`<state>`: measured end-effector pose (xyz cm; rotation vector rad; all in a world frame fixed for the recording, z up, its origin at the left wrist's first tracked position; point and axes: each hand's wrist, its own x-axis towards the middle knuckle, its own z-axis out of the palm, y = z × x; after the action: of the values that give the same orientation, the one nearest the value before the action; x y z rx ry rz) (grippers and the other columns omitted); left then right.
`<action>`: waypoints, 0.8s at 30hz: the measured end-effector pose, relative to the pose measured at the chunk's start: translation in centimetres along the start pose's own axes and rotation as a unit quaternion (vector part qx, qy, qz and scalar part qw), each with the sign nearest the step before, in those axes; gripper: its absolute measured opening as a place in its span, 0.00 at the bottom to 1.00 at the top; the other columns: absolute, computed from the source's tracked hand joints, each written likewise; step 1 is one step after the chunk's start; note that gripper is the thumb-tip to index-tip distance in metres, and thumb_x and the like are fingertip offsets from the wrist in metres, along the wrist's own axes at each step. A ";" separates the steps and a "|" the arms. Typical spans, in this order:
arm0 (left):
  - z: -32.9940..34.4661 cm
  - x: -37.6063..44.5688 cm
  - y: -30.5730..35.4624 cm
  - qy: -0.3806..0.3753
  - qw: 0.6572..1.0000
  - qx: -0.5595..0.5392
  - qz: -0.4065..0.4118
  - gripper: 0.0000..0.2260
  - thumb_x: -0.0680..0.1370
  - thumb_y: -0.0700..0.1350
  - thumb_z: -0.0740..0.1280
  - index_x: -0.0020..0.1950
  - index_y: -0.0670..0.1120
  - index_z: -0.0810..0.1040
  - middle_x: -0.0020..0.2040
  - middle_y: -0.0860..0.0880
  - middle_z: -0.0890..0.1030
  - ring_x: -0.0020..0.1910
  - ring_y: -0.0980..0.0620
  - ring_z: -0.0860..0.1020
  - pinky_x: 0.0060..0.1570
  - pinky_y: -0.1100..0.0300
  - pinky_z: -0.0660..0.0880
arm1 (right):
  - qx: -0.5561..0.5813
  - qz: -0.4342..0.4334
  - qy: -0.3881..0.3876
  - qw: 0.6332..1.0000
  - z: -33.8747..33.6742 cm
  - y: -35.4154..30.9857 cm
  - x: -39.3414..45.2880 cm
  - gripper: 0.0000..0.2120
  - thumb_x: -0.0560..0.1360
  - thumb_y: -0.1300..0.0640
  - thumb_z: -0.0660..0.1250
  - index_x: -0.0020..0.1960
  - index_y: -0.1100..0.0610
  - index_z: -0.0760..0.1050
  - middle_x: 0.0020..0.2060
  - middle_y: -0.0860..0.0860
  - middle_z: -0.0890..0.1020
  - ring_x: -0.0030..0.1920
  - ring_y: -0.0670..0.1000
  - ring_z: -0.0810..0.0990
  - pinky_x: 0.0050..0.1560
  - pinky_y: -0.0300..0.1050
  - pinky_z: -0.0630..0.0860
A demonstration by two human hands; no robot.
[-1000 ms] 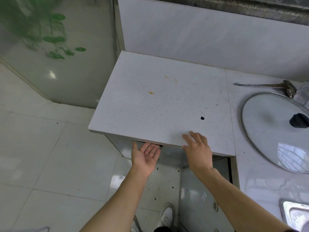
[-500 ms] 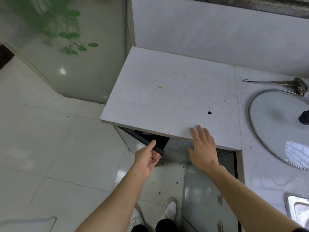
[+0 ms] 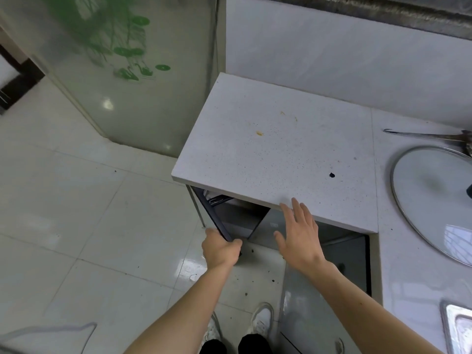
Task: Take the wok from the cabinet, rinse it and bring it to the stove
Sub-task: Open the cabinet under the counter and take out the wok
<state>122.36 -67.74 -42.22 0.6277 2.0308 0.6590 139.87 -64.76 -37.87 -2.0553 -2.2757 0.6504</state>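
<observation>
The cabinet under the white speckled countertop [image 3: 268, 149] stands partly open. Its dark door [image 3: 213, 213] is swung outward to the left. My left hand [image 3: 221, 249] grips the door's free edge from the outside. My right hand [image 3: 298, 236] hovers flat with fingers spread just below the counter's front edge, holding nothing. Inside the gap I see a grey shelf wall and a bit of white stuff at the top; the wok is not visible.
A glass lid [image 3: 434, 198] with a black knob lies on the counter at right, a metal ladle [image 3: 429, 136] behind it. A steel sink corner [image 3: 457, 328] shows at bottom right. Another open grey cabinet door [image 3: 306, 302] stands by my right leg. A frosted glass door [image 3: 132, 72] is at left.
My left hand took hold of the dark door's edge and pulled it further open. My right hand slid off the countertop edge and now hovers below it.
</observation>
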 end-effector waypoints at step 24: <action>-14.4 3.8 -6.8 -0.056 0.857 0.418 0.295 0.43 0.73 0.32 0.62 0.77 0.42 0.36 0.77 0.51 0.30 0.77 0.53 0.38 0.74 0.61 0.53 | 0.001 -0.016 -0.025 1.000 1.8 -6.9 -0.7 0.30 0.78 0.51 0.64 0.76 0.54 0.56 0.77 0.53 0.56 0.76 0.57 0.53 0.73 0.57 0.59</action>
<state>106.97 -73.28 -42.14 1.8002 1.9515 0.0059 132.94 -66.36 -37.22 -2.0196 -2.3282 0.7101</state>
